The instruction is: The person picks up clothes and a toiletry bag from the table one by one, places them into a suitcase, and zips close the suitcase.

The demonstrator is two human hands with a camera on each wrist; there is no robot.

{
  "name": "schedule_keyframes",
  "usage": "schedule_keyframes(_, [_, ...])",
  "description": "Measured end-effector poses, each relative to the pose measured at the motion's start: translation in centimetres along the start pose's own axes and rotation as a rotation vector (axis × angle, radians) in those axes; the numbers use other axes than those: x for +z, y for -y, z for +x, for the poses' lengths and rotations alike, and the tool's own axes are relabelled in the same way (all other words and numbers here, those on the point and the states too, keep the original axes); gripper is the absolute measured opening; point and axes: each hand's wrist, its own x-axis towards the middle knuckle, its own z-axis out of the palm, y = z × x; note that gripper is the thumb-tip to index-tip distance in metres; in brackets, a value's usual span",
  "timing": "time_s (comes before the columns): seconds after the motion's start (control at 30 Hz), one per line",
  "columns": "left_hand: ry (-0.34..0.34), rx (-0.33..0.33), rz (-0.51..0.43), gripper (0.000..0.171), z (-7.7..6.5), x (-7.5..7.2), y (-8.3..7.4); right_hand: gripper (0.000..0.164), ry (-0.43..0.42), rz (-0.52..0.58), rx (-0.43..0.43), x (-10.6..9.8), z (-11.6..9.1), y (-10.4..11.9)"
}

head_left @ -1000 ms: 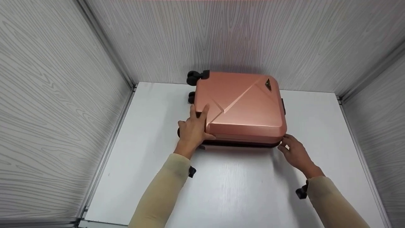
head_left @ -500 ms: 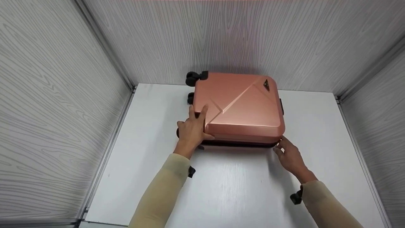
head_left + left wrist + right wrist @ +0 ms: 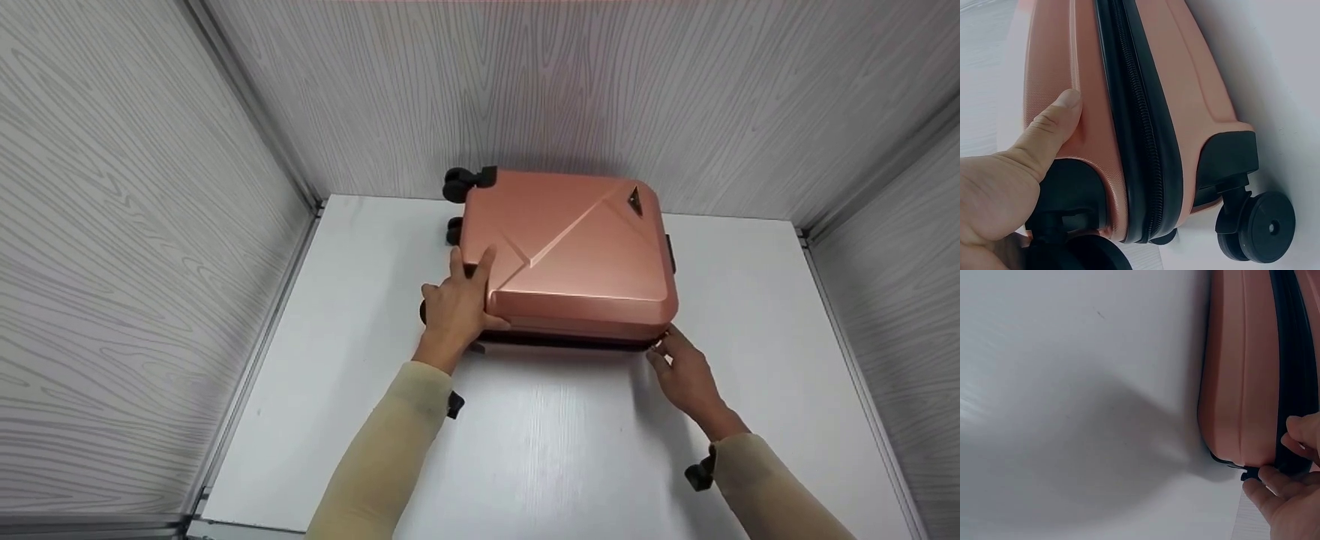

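A rose-gold hard-shell suitcase (image 3: 570, 232) lies flat on the white surface, its black wheels (image 3: 456, 185) pointing left. Spread over its near left corner, my left hand (image 3: 454, 304) rests with straight fingers across the wheel end. In the left wrist view its thumb (image 3: 1064, 112) presses the shell beside the black zipper band (image 3: 1143, 129). At the near right corner, my right hand (image 3: 686, 375) has its fingers bent and pinches at the zipper. The right wrist view shows those fingertips (image 3: 1266, 481) by a small black tab (image 3: 1248, 473); the zipper pull is mostly hidden.
Grey wood-grain panels (image 3: 525, 82) stand behind the suitcase and at both sides. The white tabletop (image 3: 540, 450) extends in front of it. A black side handle (image 3: 670, 253) shows on the suitcase's right end.
My right hand has moved slightly left and down around the near right corner. My left hand and the suitcase stay nearly where they were.
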Motion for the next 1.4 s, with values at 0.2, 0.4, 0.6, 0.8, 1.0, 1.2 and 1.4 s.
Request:
schedule_keyframes(0.2, [-0.011,0.01,0.016,0.138,-0.1,0.0,0.1,0.013,0.014,0.009,0.027,0.1,-0.2,0.2])
schedule_keyframes(0.4, [-0.013,0.013,-0.009,0.137,-0.1,0.0,0.2,0.013,0.028,-0.013,0.034,0.2,-0.3,0.1])
schedule_keyframes(0.6, [-0.003,0.006,-0.012,0.137,-0.1,0.1,0.2,0.012,0.002,-0.024,0.021,0.4,-0.3,0.0])
schedule_keyframes(0.8, [-0.007,0.011,-0.006,0.137,0.0,0.1,0.0,0.012,-0.042,-0.002,0.049,0.7,-0.5,0.2])
schedule_keyframes(1.0, [-0.008,0.012,-0.013,0.136,-0.1,0.0,0.0,0.009,-0.064,0.066,0.082,1.4,-0.6,0.8])
schedule_keyframes(1.2, [-0.039,0.016,0.006,0.137,0.0,-0.1,0.1,0.01,-0.045,0.129,0.106,2.0,-0.7,1.5])
schedule_keyframes(1.4, [-0.034,0.031,-0.007,0.137,0.0,0.4,-0.1,0.009,-0.024,0.113,0.086,2.5,-0.8,1.9])
